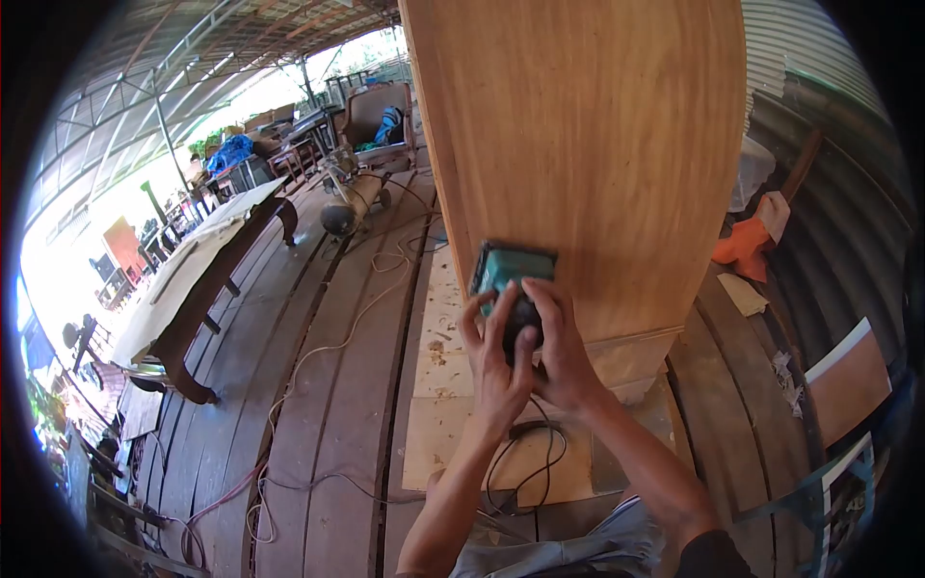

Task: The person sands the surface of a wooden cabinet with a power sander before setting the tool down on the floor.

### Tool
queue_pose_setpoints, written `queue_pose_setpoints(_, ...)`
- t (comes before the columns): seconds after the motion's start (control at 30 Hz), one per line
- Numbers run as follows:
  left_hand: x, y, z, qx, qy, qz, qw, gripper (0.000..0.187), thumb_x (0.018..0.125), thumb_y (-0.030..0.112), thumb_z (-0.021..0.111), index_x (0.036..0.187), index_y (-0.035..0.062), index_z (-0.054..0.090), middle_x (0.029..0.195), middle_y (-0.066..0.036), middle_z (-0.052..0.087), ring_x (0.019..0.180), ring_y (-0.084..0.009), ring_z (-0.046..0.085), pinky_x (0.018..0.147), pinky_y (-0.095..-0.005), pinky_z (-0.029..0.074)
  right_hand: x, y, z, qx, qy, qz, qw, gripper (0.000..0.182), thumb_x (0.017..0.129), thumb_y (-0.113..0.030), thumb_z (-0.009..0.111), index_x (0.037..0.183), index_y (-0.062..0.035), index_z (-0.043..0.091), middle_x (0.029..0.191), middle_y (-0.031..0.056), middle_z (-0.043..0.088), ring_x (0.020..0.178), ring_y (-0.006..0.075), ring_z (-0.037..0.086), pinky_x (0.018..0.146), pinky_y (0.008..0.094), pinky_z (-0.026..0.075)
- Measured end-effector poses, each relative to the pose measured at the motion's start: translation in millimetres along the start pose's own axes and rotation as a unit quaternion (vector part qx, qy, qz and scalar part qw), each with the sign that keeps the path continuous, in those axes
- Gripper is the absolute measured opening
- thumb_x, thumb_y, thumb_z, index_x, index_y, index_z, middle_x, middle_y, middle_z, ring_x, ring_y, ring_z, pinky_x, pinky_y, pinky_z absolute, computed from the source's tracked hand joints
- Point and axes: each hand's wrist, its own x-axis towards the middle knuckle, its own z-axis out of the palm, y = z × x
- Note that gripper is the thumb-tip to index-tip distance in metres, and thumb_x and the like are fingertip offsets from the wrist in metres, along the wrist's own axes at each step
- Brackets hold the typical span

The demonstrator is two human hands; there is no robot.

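Observation:
A green electric sander [518, 267] with a dark body lies flat against the lower left of a tall wooden panel [588, 144]. My left hand [496, 364] is closed around the sander's near left side, fingers curled over it. Beside it, my right hand [561, 349] wraps the right side of the same tool. Both thumbs sit close together, and the hands hide much of the sander's body. A black cord [547, 453] hangs below my hands and loops over a thin board [453, 405] on the floor.
To the left stands a low wooden table [193, 260] with curved legs. An air compressor [352, 200] and an armchair [374, 120] are farther back. Hoses and cords [337, 345] cross the plank floor. An orange cloth [744, 249] and a leaning board [850, 383] are at right.

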Motion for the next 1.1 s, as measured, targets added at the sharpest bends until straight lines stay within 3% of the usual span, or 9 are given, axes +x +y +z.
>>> queue_pose_setpoints(0.3, 70.2, 22.3, -38.8, 0.147, 0.061, 0.181, 0.970, 0.062, 0.092, 0.026, 0.073, 0.149, 0.0127, 0.051, 0.137, -0.022, 0.046, 0.124, -0.0399, 0.053, 0.101, -0.0477, 0.048, 74.3, -8.5, 1.8, 0.158, -0.027, -0.004, 0.987, 0.094, 0.073, 0.010, 0.072, 0.155, -0.0095, 0.031, 0.148, 0.0216, 0.039, 0.137, 0.0410, 0.047, 0.109, 0.0450, 0.046)
queue_pose_setpoints(0.43, 75.9, 15.7, -47.2, 0.193, 0.113, 0.229, 0.947, 0.074, 0.076, 0.028, 0.088, 0.143, 0.0173, 0.058, 0.131, -0.018, 0.048, 0.101, -0.0366, 0.064, 0.081, -0.0455, 0.058, 79.8, -9.3, -2.5, 0.227, -0.082, 0.041, 0.970, 0.095, 0.073, 0.017, 0.064, 0.156, -0.0154, 0.030, 0.151, 0.0169, 0.038, 0.139, 0.0359, 0.046, 0.105, 0.0404, 0.050)
queue_pose_setpoints(0.47, 74.1, 13.5, -45.0, 0.209, 0.115, 0.223, 0.945, 0.082, 0.066, 0.029, 0.093, 0.140, 0.0191, 0.060, 0.128, -0.016, 0.050, 0.099, -0.0363, 0.066, 0.078, -0.0466, 0.059, 76.3, -3.1, -3.9, 0.228, -0.082, 0.041, 0.969, 0.092, 0.074, 0.020, 0.060, 0.155, -0.0162, 0.034, 0.149, 0.0147, 0.041, 0.138, 0.0317, 0.048, 0.104, 0.0384, 0.052)
queue_pose_setpoints(0.6, 61.4, -0.5, -28.0, 0.266, 0.127, 0.241, 0.925, 0.079, 0.062, 0.023, 0.092, 0.135, 0.0183, 0.060, 0.122, -0.015, 0.056, 0.096, -0.0372, 0.068, 0.074, -0.0476, 0.061, 62.8, 11.7, -40.6, 0.251, -0.144, 0.136, 0.948, 0.073, 0.081, 0.020, 0.056, 0.145, -0.0144, 0.053, 0.137, 0.0093, 0.058, 0.128, 0.0216, 0.059, 0.102, 0.0343, 0.053)
queue_pose_setpoints(0.73, 86.3, 17.7, -23.1, 0.301, 0.144, 0.294, 0.896, 0.074, 0.067, 0.024, 0.090, 0.135, 0.0190, 0.060, 0.117, -0.013, 0.058, 0.094, -0.0364, 0.070, 0.073, -0.0469, 0.061, 70.9, 32.4, -107.9, 0.090, 0.202, 0.118, 0.968, 0.038, 0.095, 0.002, 0.065, 0.132, -0.0035, 0.063, 0.126, 0.0102, 0.069, 0.114, 0.0198, 0.068, 0.101, 0.0314, 0.053)
queue_pose_setpoints(0.83, 138.5, 51.6, -29.7, 0.302, 0.183, 0.337, 0.873, 0.071, 0.069, 0.025, 0.089, 0.133, 0.0198, 0.060, 0.117, -0.013, 0.059, 0.092, -0.0362, 0.070, 0.071, -0.0477, 0.061, 94.3, 81.0, -185.2, -0.296, 0.369, 0.026, 0.881, 0.048, 0.096, -0.024, 0.073, 0.136, -0.0008, 0.061, 0.135, 0.0168, 0.064, 0.124, 0.0265, 0.063, 0.105, 0.0399, 0.050)
queue_pose_setpoints(0.9, 178.4, 76.9, -40.6, 0.315, 0.191, 0.366, 0.854, 0.073, 0.067, 0.027, 0.089, 0.134, 0.0243, 0.059, 0.118, -0.012, 0.057, 0.093, -0.0372, 0.069, 0.070, -0.0479, 0.060, 114.0, 114.3, -228.1, -0.347, 0.430, 0.031, 0.833, 0.059, 0.094, -0.033, 0.074, 0.138, 0.0022, 0.058, 0.138, 0.0202, 0.061, 0.129, 0.0311, 0.059, 0.110, 0.0429, 0.044)
queue_pose_setpoints(1.03, 254.9, 127.3, -58.5, 0.341, 0.224, 0.414, 0.814, 0.067, 0.068, 0.031, 0.090, 0.127, 0.0200, 0.060, 0.114, -0.011, 0.059, 0.078, -0.0345, 0.071, 0.060, -0.0464, 0.061, 146.3, 154.0, -277.7, -0.172, 0.385, 0.166, 0.891, 0.074, 0.093, -0.050, 0.072, 0.138, 0.0061, 0.056, 0.137, 0.0228, 0.062, 0.130, 0.0345, 0.058, 0.112, 0.0427, 0.041)
queue_pose_setpoints(1.1, 267.9, 181.2, -58.9, 0.282, 0.214, 0.386, 0.852, 0.046, 0.079, 0.035, 0.081, 0.106, 0.0028, 0.063, 0.098, -0.018, 0.062, 0.094, -0.0387, 0.064, 0.083, -0.0475, 0.052, 155.4, 167.2, -288.7, -0.092, 0.294, 0.270, 0.912, 0.089, 0.091, -0.067, 0.064, 0.138, 0.0089, 0.056, 0.134, 0.0239, 0.063, 0.129, 0.0362, 0.058, 0.109, 0.0421, 0.042)
